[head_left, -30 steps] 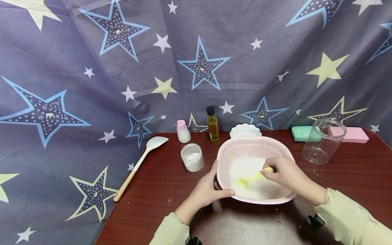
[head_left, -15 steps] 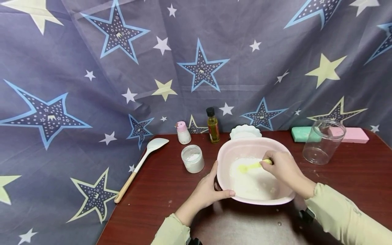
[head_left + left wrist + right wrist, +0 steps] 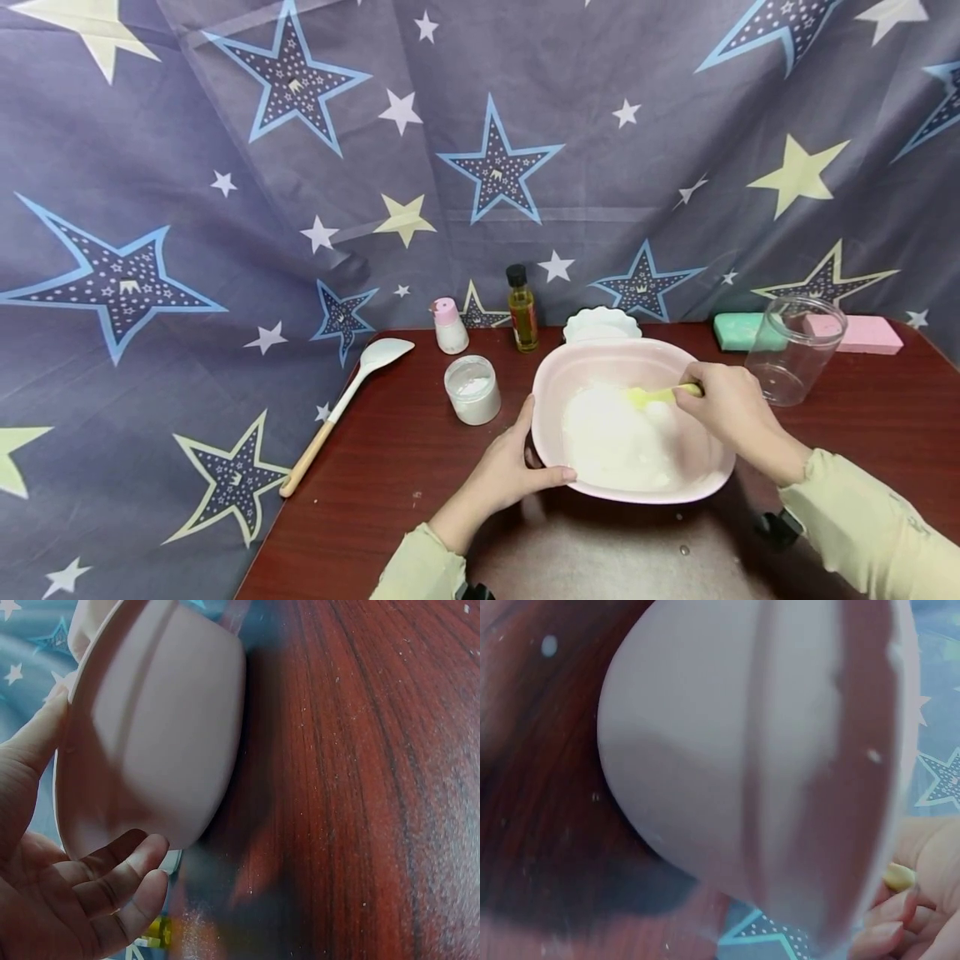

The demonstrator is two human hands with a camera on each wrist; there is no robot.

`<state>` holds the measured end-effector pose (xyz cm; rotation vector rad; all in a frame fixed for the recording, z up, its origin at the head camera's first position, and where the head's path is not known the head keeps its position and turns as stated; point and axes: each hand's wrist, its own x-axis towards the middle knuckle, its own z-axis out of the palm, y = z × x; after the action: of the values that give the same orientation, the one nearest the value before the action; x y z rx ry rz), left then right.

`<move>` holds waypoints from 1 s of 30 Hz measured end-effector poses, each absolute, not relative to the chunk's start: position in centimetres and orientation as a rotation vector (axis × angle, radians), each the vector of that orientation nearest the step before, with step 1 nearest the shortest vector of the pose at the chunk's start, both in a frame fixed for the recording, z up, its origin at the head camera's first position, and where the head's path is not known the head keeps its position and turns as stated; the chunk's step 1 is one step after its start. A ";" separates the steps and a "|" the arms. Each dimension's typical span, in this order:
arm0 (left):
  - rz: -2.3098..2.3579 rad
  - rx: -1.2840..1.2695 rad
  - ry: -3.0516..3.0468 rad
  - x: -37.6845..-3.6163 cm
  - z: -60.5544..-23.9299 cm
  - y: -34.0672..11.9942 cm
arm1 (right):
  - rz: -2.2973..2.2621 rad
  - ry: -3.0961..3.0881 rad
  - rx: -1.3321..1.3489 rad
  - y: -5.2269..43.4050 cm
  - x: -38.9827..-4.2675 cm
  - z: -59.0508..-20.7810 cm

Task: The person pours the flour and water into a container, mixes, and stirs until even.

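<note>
- A dark red wooden table (image 3: 375, 467) stands against a grey-blue cloth printed with stars (image 3: 225, 167).
- Left of the bowl stand a small clear jar of white powder (image 3: 472, 389), a white bottle with a pink cap (image 3: 450, 324) and a little bottle of yellow oil with a black cap (image 3: 522, 308); a white spatula with a wooden handle (image 3: 341, 402) lies further left.
- Behind the bowl sits a white scalloped dish (image 3: 600, 323); to its right are an empty clear plastic jar (image 3: 793, 350), a green block (image 3: 733, 330) and a pink block (image 3: 862, 333).
- The pale pink plastic bowl (image 3: 558, 383) sits mid-table with white powder (image 3: 611, 437) inside.
- The left hand (image 3: 510, 471) holds the bowl's near-left rim, thumb on the edge, fingers curled under the wall.
- The right hand (image 3: 731, 408) pinches the handle of a small yellow spoon (image 3: 656, 395); its tip rests on the powder.
</note>
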<state>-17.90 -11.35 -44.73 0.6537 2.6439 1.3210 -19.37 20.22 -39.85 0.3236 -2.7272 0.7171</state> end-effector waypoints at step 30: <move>1.296 0.677 2.667 -18.1 -44.8 -11.3 | 0.739 -2.962 0.664 23.5 -16.8 -36.7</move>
<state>-18.14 -11.30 -44.77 0.6767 2.6666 1.2962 -16.76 23.54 -36.70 0.6642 -2.9621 0.7389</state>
